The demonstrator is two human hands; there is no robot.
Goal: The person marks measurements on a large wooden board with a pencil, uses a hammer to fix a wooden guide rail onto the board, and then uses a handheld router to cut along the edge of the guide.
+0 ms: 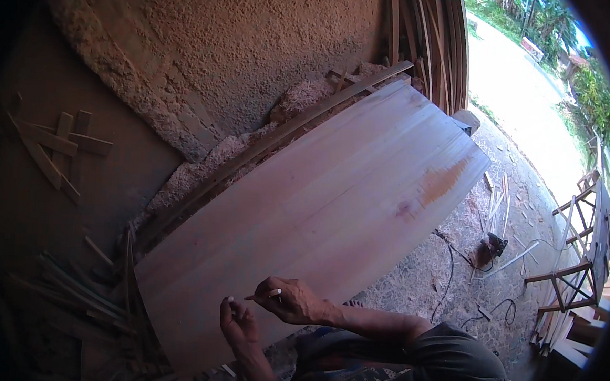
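A wide pale wooden panel [304, 197] made of joined boards lies slanting below me, with a brown patch near its far right end. Over its near edge, my left hand [241, 325] is raised with curled fingers; a tiny pale spot shows at the fingertips, too small to name. Close beside it, my right hand [291, 301] is closed on a short white stick [275, 293], whose kind I cannot tell. A thin tip points from the right hand toward the left fingers; the two hands look slightly apart.
A long wooden strip [287, 129] runs along the panel's far side, above heaped shavings. A dark power tool [491, 248] with a cord sits on the floor at right. Wood offcuts [62, 143] lie at left, and tall boards [430, 45] lean at the back.
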